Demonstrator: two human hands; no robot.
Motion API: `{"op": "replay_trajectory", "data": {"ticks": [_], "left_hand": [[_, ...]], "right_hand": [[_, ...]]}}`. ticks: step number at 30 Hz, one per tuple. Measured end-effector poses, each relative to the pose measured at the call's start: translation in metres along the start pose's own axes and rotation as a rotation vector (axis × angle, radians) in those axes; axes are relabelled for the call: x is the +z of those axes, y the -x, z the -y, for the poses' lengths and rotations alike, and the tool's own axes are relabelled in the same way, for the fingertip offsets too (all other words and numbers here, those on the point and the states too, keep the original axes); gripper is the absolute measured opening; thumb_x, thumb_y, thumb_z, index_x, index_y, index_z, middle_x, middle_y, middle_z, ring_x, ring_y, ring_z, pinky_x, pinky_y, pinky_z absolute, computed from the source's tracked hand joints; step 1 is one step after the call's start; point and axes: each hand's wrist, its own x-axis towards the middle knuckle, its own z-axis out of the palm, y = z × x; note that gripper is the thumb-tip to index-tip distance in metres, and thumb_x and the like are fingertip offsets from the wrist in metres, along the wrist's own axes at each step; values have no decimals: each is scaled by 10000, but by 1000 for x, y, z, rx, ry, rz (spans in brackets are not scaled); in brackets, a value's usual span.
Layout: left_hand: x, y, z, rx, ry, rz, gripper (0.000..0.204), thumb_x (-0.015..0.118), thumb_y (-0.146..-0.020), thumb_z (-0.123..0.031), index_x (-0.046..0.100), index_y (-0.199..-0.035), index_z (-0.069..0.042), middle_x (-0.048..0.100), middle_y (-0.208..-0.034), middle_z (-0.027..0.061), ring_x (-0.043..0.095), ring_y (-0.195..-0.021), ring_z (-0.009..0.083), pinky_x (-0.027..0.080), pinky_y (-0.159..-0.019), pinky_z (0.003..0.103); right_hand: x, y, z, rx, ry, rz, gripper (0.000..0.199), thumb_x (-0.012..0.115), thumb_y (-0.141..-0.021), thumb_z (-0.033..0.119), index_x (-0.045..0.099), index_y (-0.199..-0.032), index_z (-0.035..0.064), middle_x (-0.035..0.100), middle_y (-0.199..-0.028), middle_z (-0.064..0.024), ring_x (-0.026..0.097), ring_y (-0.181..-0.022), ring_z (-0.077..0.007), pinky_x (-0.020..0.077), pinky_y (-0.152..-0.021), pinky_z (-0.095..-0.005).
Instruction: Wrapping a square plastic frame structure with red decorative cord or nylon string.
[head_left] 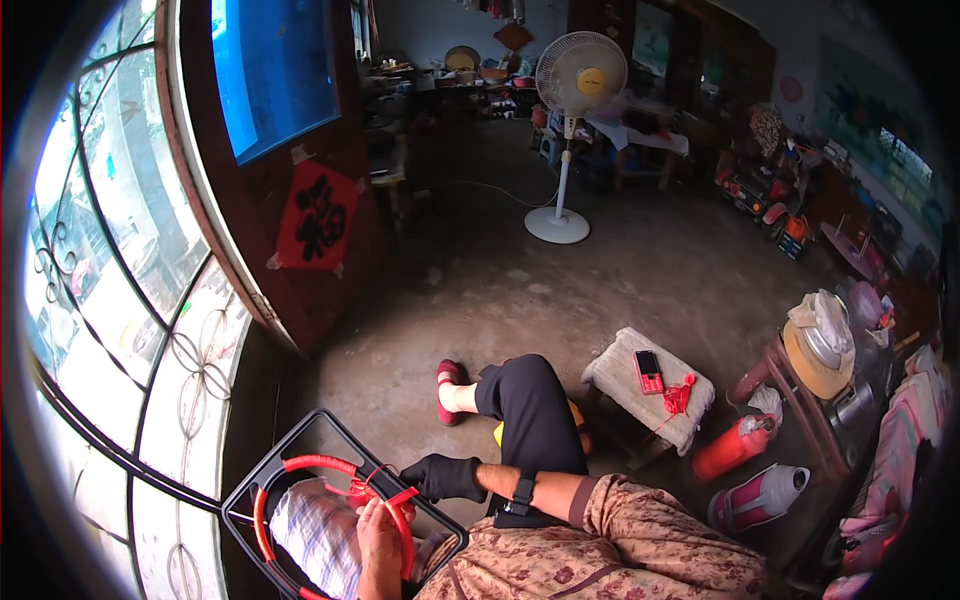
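A black frame [253,462] with rounded corners lies across my lap at the lower left. Within it is a ring wrapped in red strip [322,461], with loose red ends near its upper right. My left hand [378,538] is bare, its fingers closed on the right side of the red-wrapped ring. My right hand [442,478], in a black glove, is closed at the frame's upper right edge, by a red strip [402,496] running to the ring. The glove hides its fingertips. A pale checked cloth [312,525] shows inside the ring.
A low padded stool [630,372] ahead right bears a red phone [649,374] and a red cord bundle [679,395]. Beside it stand a red cylinder [728,452] and a thermos flask [757,497]. A standing fan [563,190] is farther off. A barred window [150,300] borders my left.
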Motion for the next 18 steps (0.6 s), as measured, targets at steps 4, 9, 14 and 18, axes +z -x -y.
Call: {"op": "replay_trajectory", "data": {"ticks": [4, 9, 14, 18], "left_hand": [[19, 7, -9, -33, -12, -80, 99, 502, -937, -141, 526, -927, -46, 648, -795, 120, 644, -665, 228, 547, -594, 350], [7, 7, -6, -32, -67, -23, 95, 562, -913, -146, 523, -946, -67, 640, -763, 108, 629, -612, 216, 540, -548, 339], [28, 13, -11, 31, -129, -77, 98, 588, -897, -137, 538, -958, -78, 637, -764, 88, 614, -599, 193, 527, -525, 319], [9, 6, -6, 70, -183, -82, 106, 594, -893, -131, 536, -960, -75, 636, -775, 87, 620, -593, 198, 532, -511, 317]], "right_hand": [[-20, 9, -20, -274, -243, -357, 176, 574, -880, 163, 607, -999, 38, 643, -860, -84, 589, -789, -145, 473, -748, -266], [-31, 33, 2, -610, -155, -607, 165, 528, -924, 188, 548, -1016, 52, 615, -915, -49, 600, -836, -158, 475, -775, -272], [-32, 54, 8, -342, -1007, -248, 158, 508, -919, 200, 506, -1024, 82, 568, -875, -39, 588, -808, -186, 490, -799, -321], [-33, 62, 3, -306, 117, -258, 309, 638, -794, 256, 555, -1024, 68, 639, -914, -127, 621, -825, -258, 473, -745, -367]]}}
